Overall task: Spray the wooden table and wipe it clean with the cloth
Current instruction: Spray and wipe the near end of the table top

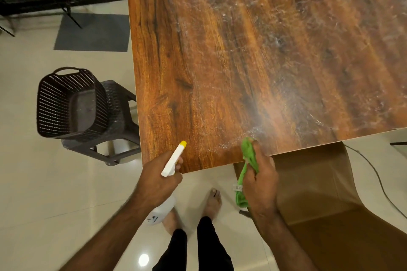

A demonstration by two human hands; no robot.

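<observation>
Status: spray mostly down, wipe looks not yet started. The wood-grain brown table [220, 61] has whitish wet streaks over its middle and right side, from far edge to near edge. The strip along the left edge looks dry (could be sprayed thin, can't tell).

Left hand [157, 179] grips the white plastic spray bottle with the yellow nozzle tip [174, 159], nozzle over the near-left corner. Right hand [261, 180] clutches the bunched green microfibre cloth [248, 154] at the near edge, its top just over the wet patch.

Left to do, my read: hit the left strip, then wipe the whole top.

Around: a tan chair [319, 193] tucked under the near edge blocks standing at the right. A dark perforated plastic basket [66, 103] sits on a dark plastic stool [119, 116] just beside the left edge. A thin cable [374, 174] runs on the floor at right, a trip risk.
</observation>
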